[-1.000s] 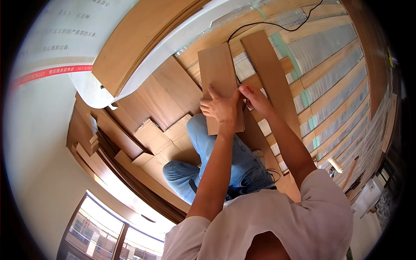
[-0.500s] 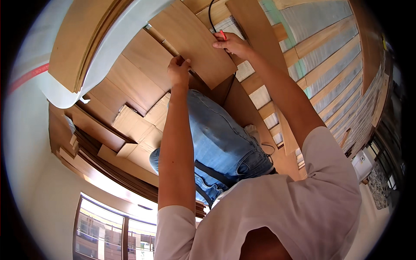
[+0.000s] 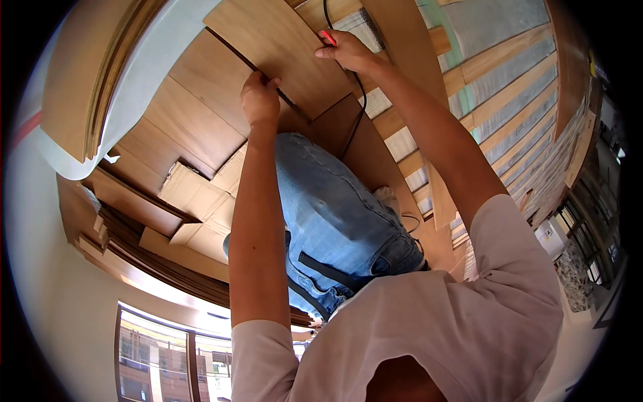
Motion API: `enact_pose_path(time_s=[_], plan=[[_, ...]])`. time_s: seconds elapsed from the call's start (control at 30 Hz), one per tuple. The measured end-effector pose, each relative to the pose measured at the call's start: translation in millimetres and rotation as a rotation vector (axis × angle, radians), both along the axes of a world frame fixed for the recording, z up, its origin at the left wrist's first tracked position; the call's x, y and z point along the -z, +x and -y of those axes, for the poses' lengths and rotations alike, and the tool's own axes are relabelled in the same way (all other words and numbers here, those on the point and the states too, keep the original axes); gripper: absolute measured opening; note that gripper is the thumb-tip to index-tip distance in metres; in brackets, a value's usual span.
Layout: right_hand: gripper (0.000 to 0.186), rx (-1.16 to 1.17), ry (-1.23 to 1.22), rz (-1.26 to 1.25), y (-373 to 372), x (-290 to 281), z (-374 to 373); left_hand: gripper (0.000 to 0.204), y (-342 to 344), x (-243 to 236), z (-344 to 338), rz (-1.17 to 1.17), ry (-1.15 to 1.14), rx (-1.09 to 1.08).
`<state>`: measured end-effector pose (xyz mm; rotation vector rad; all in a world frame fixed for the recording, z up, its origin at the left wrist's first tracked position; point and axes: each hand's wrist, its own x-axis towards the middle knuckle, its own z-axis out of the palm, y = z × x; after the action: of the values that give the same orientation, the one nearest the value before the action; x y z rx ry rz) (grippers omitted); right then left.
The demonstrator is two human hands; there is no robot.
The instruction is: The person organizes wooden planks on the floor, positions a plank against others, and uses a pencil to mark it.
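Observation:
A wooden plank (image 3: 271,41) lies at the top middle, beside other planks (image 3: 189,110), with a narrow dark gap along its left edge. My left hand (image 3: 261,97) is at that gap, fingers bent and closed, touching the edge; what they pinch, if anything, is hidden. My right hand (image 3: 345,50) is at the plank's right edge, closed around a small red object (image 3: 329,37), its thumb over the plank. A black cable (image 3: 362,100) runs beside this hand and down past the plank. My jeans-clad leg (image 3: 328,208) is bent below both hands.
Stacked boards (image 3: 87,74) rest on white sheeting (image 3: 137,67) at upper left. Torn cardboard (image 3: 194,191) lies left of my leg. Wooden battens over silvery underlay (image 3: 495,87) fill the right side, with a long board (image 3: 408,40) across them. A window (image 3: 154,355) shows at lower left.
The plank has moved up and left from over my legs to lie beside the other planks. Both hands followed; my left hand went from spread on its face to bent at its edge.

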<state>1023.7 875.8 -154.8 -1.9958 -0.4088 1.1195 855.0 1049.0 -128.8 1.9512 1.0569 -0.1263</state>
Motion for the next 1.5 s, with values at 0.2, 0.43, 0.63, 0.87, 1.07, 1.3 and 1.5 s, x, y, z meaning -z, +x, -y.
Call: enact_pose_path(time_s=[0.2,0.43,0.63,0.87,1.07,1.3,1.5], plan=[[0.040,-0.303,-0.118,0.201,8,-25,-14,0.031,6,-2,-13,-0.157,0.175,0.310],[0.036,-0.572,-0.312,0.387,7,-30,-25,0.038,10,-3,-9,-0.351,0.220,0.478],[0.038,-0.668,-0.338,0.410,14,-39,-35,0.037,12,-11,-14,-0.326,0.170,0.474],[0.037,-0.591,-0.403,0.274,13,-43,-41,0.068,0,-2,-44,0.092,0.620,0.674],[0.037,-0.605,-0.304,0.328,10,-30,-33,0.070,-9,9,-44,0.100,0.588,0.755],[0.036,-0.644,-0.388,0.331,8,-34,-41,0.070,-16,24,-45,0.165,0.561,0.757],[0.038,-0.642,-0.415,0.301,15,-30,-44,0.066,-17,28,-49,0.196,0.638,0.724]])
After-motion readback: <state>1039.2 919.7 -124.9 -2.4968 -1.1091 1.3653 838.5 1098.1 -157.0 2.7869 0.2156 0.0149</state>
